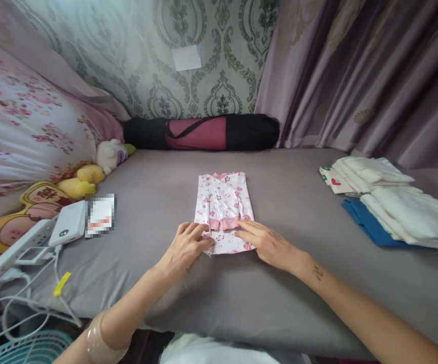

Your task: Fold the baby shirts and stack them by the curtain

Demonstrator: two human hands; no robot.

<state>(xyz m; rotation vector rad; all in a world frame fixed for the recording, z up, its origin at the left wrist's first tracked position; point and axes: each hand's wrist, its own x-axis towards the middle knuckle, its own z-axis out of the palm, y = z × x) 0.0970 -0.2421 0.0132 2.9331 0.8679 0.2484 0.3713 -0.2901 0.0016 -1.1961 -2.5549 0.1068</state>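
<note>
Before me lies a small long-sleeved shirt [224, 197], white with a pink and red print. Its sleeves are folded in over the body, with both pink cuffs side by side near the lower hem and a pink collar at the far end. Bent fingers of my left hand [189, 246] close on the shirt's lower left edge, beside the left cuff. My right hand [270, 243] rests on the lower right edge with its fingers stretched out towards the right cuff.
The grey bed sheet [298, 293] carries folded clothes [411, 212] at right and a black and maroon roll bag [199, 133] at the back. Plush toys [82, 181], a power bank [67, 222] and a power strip [17, 253] with cables lie left. A blue basket [40, 349] sits below.
</note>
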